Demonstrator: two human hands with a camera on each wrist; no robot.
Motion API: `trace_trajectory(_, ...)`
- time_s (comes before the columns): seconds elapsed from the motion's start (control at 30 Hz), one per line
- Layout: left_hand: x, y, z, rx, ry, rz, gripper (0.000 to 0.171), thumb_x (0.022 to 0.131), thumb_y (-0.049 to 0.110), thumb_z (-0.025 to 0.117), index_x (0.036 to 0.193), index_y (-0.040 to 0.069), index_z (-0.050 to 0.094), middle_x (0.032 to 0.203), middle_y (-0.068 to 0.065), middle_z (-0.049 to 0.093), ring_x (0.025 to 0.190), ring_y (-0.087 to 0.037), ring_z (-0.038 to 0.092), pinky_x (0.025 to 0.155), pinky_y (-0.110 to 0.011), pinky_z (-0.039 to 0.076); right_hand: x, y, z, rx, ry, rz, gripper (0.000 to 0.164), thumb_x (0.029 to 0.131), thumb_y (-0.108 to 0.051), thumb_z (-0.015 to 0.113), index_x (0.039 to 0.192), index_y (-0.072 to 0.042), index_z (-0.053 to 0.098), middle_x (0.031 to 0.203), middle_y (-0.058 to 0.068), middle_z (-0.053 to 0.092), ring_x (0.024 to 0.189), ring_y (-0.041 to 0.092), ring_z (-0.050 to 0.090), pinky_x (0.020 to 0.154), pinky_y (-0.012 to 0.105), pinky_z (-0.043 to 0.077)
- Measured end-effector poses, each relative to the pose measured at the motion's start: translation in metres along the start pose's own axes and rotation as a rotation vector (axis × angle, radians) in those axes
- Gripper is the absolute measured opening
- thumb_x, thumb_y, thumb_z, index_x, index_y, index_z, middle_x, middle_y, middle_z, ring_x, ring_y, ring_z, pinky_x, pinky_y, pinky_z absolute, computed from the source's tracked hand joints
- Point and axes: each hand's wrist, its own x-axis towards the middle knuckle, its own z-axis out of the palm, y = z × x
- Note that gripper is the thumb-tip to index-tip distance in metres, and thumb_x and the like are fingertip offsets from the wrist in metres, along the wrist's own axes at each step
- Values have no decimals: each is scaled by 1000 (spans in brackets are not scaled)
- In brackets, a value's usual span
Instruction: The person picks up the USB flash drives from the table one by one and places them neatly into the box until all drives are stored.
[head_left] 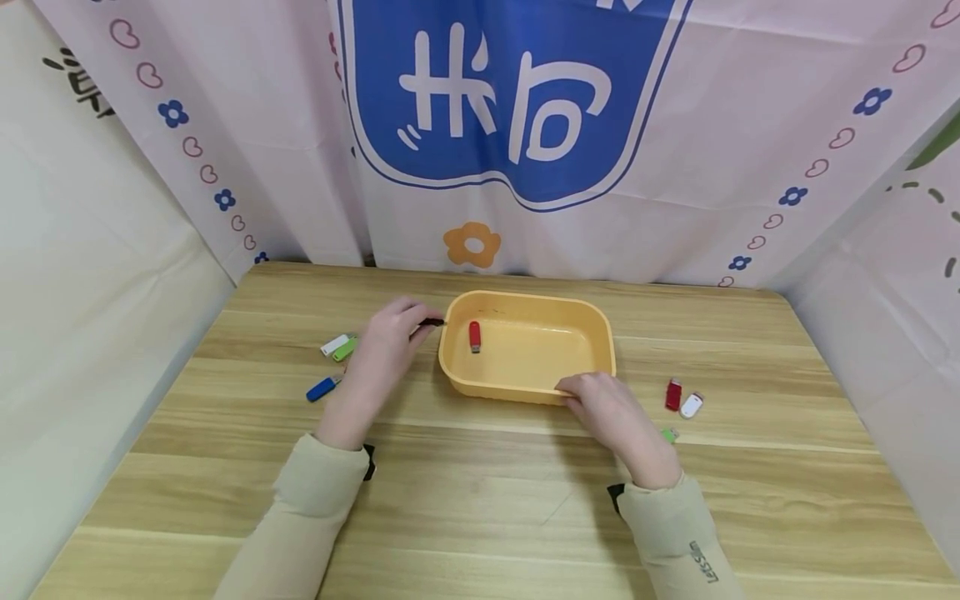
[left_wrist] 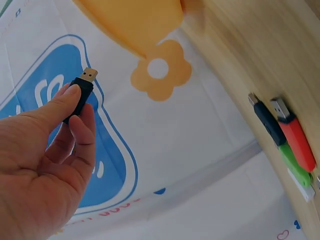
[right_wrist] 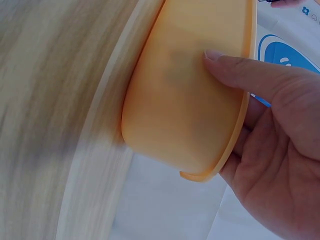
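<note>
Between thumb and fingers my left hand point(head_left: 386, 342) pinches a black USB flash drive point(left_wrist: 80, 94), its metal plug pointing outward. In the head view that drive is at the left rim of a yellow plastic box point(head_left: 525, 387). A red USB flash drive point(head_left: 475, 335) lies inside the box near its left end. My right hand point(head_left: 603, 408) grips the box's near wall toward the right corner, thumb on the outside and fingers over the rim, as the right wrist view shows.
Left of the box on the wooden table point(head_left: 480, 517) lie white point(head_left: 334, 345), green point(head_left: 345, 349) and blue point(head_left: 322, 389) flash drives. At the right are a dark red drive point(head_left: 673, 395), a white one point(head_left: 692, 406) and a green one point(head_left: 670, 435), partly behind my wrist. A printed curtain point(head_left: 300, 208) hangs behind.
</note>
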Motion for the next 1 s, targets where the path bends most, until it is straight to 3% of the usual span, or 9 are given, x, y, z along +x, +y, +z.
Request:
trace_trajectory(0.43, -2, 19, 22, -10, -31, 161, 12, 87, 9, 74, 99, 11, 73, 100, -6, 75, 96, -24, 71, 85, -36, 59, 0, 1, 0, 12, 10, -11, 14, 92, -6, 69, 80, -13, 70, 75, -2, 67, 64, 10, 48, 62, 27, 44)
trace_trajectory(0.7, 2, 23, 35, -15, -88, 153, 12, 87, 5, 74, 97, 12, 72, 102, -5, 74, 96, -23, 70, 84, -36, 59, 0, 1, -1, 11, 10, -15, 13, 91, -6, 69, 80, -13, 71, 76, -2, 68, 64, 11, 49, 62, 28, 45)
trace_trajectory(1.0, 19, 28, 44, -15, -247, 141, 10, 91, 10, 70, 101, 9, 72, 101, -4, 72, 92, -19, 69, 80, -32, 58, 0, 0, -2, 18, 10, -8, 14, 92, -7, 69, 80, -13, 71, 76, -2, 67, 64, 11, 48, 62, 27, 43)
